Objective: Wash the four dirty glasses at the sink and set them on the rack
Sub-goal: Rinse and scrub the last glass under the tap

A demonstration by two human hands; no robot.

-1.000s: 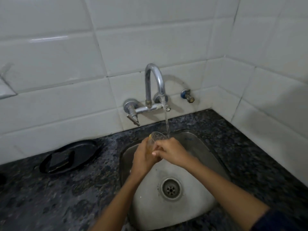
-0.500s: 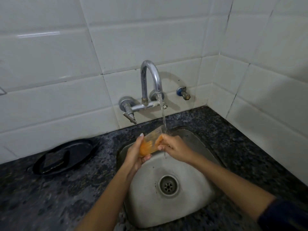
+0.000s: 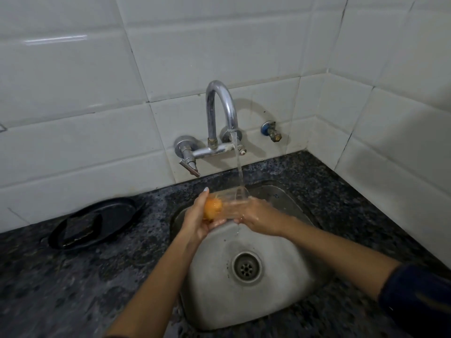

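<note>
Clear glass tumbler (image 3: pixel 229 203) lay sideways under the curved chrome tap (image 3: pixel 220 118), left hand (image 3: pixel 197 220) fingers gripped its orange-smeared base, right hand (image 3: pixel 258 215) fingers curled round its rim, over rounded steel sink (image 3: pixel 280 301), speckled granite worktop (image 3: pixel 61 276).

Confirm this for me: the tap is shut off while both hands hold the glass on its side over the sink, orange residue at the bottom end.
One detail is wrong: the tap is not shut off. The head view shows water running from its spout onto the glass. The rest stands: the left hand and right hand hold the glass on its side over the sink, orange residue at the bottom end.
</note>
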